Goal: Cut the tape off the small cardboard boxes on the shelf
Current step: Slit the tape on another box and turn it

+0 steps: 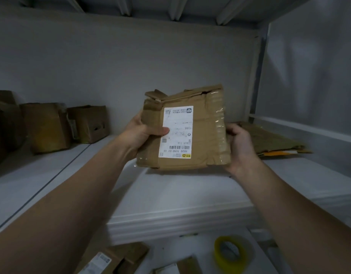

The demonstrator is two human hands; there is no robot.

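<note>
Dim light here, so I'm reading a lot of this through murk. The small brown cardboard box (200,135) is held clear of the white metal shelf (190,190), dead centre, its face towards me. My left hand (139,133) grips its nine o'clock edge. The thumb is pressed on the white shipping label (176,133), and the other fingers are hidden behind the cardboard. My right hand (239,145) is curled round the three o'clock edge. I see knuckles, but the fingertips are lost behind the box.

The label's print is upside down and mostly too blurred to read. Glossy clear tape (218,127) wrinkles down the box's right side. At twelve o'clock the top flaps look torn and partly lifted. I can't see inside, so I can't tell what it holds.

At nine o'clock, back on the shelf, a taller brown cardboard box (46,127) stands beside a squat brown cardboard box (89,123) with a dark hole in its front. Their contents are hidden too. A darker brown shape (2,125) beyond them is cut off by the frame edge.

At three o'clock a flattened brown cardboard sheet (273,139) lies on the shelf, partly behind my right hand. At six o'clock, on the level below and very blurred, sit a yellow roll of tape (220,254) and a labelled brown carton (127,254), cropped at the bottom.
</note>
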